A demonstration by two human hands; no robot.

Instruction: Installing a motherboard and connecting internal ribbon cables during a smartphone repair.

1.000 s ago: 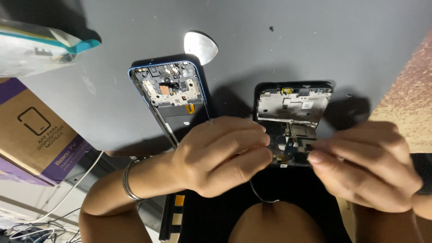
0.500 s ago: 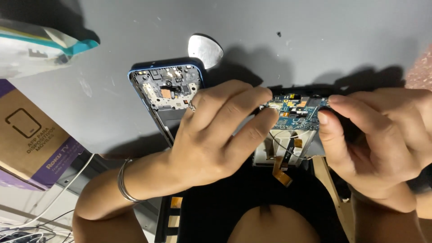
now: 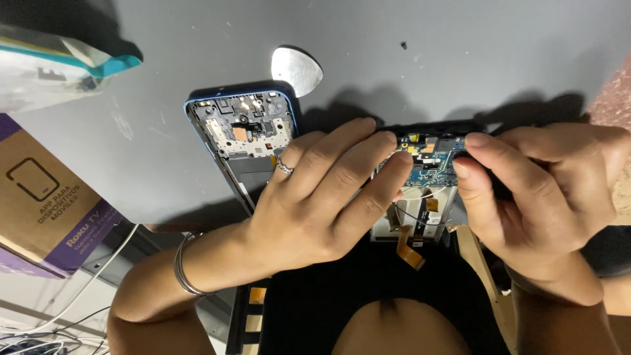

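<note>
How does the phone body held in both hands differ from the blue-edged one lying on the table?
The held phone body is gripped by the left hand and right hand; the blue-edged phone body lies untouched on the grey table. The held one shows a blue circuit board and orange ribbon cables; the other shows silver plates. Both are open.

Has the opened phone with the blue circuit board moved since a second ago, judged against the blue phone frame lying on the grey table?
Yes. The opened phone with the blue circuit board has been lifted and tilted between both hands, its board side now facing the camera; the blue phone frame lies where it was.
</note>
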